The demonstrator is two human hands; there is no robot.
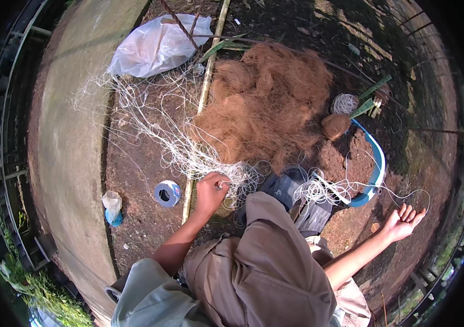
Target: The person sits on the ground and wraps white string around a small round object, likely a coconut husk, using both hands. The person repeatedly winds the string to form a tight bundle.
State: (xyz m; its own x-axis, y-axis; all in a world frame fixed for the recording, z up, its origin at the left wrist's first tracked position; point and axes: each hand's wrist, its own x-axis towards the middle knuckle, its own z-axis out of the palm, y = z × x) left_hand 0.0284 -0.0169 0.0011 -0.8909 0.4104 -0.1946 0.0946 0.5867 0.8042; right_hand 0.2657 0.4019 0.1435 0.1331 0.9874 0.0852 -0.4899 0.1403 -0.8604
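My left hand (212, 191) has its fingers curled on the near edge of a large tangle of white string (238, 173). To the right, my right hand (404, 222) is raised palm up, its fingers half curled on a thin loop of the same string, which runs back to a looser heap of white string (317, 189) by my feet. Beyond the tangle lies a big pile of loose brown fibre (264, 102). A ball of white string (344, 104) and a compact brown fibre bundle (335, 126) rest at its right side.
A curved blue frame (378, 157) lies near my shod feet. A translucent plastic bag (158, 47) is beyond, beside a long thin pole (207, 81). A tape roll (167, 193) and a small knotted bag (112, 206) lie left, near the concrete strip (68, 143). Cut green stalks (364, 107) are at right.
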